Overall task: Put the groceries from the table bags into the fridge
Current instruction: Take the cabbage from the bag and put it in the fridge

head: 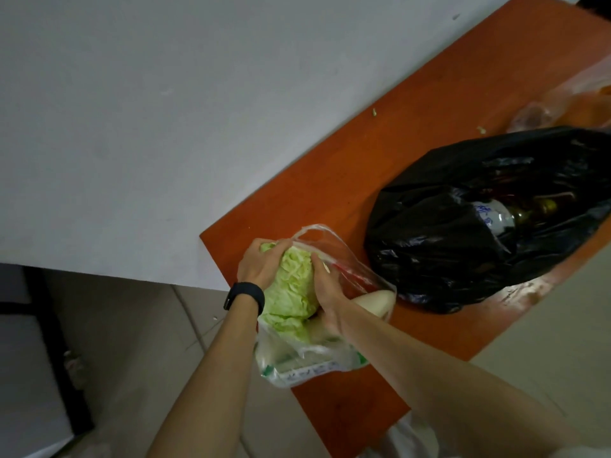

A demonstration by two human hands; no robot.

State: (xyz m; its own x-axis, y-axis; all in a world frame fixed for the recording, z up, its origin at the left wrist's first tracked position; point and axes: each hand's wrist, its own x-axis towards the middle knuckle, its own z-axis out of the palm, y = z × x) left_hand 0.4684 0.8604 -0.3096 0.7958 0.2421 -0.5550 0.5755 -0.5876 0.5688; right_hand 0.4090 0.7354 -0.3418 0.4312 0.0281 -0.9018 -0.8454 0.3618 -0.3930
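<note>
I cupped the cabbage [291, 292] with my left hand [261, 264] and right hand [325, 292], fingers curled round its sides, likely to free it from the clear bag [314, 361] just beside the black bag [479, 226] on the worktop [330, 180].

Bare orange-red wooden tabletop [396, 153] runs open along the grey wall [132, 127] ahead of me; the bulky black plastic bag [446, 259] blocks my right, just beside the clear plastic bag [307, 365].
</note>
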